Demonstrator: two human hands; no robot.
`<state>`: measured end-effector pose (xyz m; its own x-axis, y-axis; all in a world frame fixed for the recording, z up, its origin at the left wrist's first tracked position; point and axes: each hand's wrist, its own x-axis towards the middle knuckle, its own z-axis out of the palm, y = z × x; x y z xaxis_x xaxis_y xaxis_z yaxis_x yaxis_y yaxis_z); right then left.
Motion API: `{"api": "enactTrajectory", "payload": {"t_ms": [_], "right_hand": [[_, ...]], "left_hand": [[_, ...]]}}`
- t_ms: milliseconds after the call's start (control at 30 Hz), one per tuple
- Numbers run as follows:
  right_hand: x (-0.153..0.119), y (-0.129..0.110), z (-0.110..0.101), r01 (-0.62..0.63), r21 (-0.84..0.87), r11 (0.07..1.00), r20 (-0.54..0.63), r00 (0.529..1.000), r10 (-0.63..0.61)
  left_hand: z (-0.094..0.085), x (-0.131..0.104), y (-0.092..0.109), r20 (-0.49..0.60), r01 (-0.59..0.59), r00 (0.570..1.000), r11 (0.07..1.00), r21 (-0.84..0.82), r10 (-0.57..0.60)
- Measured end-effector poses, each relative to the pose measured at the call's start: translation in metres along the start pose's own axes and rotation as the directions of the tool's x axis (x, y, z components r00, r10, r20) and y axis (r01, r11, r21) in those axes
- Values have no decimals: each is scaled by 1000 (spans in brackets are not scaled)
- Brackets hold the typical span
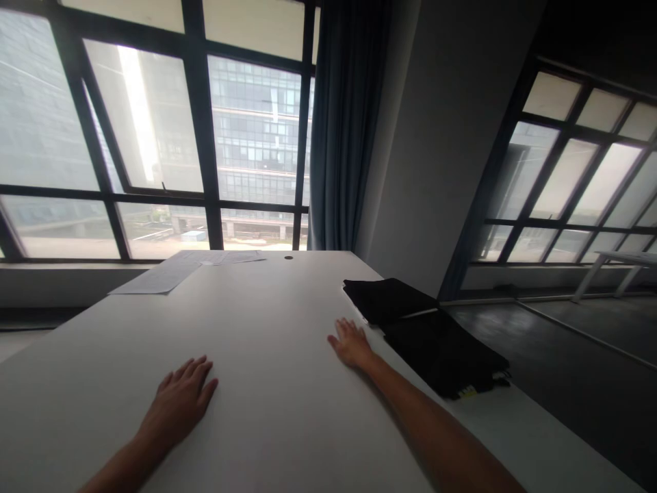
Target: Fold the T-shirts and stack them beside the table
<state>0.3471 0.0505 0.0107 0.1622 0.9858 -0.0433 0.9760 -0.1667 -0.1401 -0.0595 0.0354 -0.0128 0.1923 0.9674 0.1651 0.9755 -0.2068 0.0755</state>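
The white table (272,383) is backed by a window pane (169,130) that appears to be tilted open. Along the table's right edge a black pile (441,349) is laid (its material cannot be told); if nudged outward, it could be tipped off. Papers (154,277) are spread near the far left, where they might be lifted by a draught. The left hand (177,404) is rested palm down, fingers slightly spread; the right hand (352,342) is likewise laid flat, loosely spread, just beside the pile. Nothing is gripped by either.

Paper sheets (148,277) | tilted-open window pane (164,123) | dark blue curtain (341,130) beside grey pillar (446,144)
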Motion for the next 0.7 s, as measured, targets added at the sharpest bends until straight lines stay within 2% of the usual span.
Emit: {"api": "enactTrajectory", "payload": {"t_ms": [100,167,267,367,500,700], "right_hand": [[-27,-55,15,121,123,985,26,992,-125],[-38,-81,18,174,159,972,20,984,-179],[-46,-106,21,227,176,958,-6,973,-230],[-51,-116,26,258,159,953,-50,966,-253],[-54,-117,33,264,128,956,-51,964,-260],[-51,-116,36,261,118,958,-53,965,-257]], "left_hand": [[-6,5,27,80,-11,997,1000,-5,12],[-9,11,50,114,-103,987,993,-61,110],[-9,20,80,49,-195,979,977,-85,200],[-3,24,91,62,-207,975,973,-99,213],[4,21,88,57,-204,975,970,-132,213],[4,20,86,51,-204,975,966,-161,215]]}}
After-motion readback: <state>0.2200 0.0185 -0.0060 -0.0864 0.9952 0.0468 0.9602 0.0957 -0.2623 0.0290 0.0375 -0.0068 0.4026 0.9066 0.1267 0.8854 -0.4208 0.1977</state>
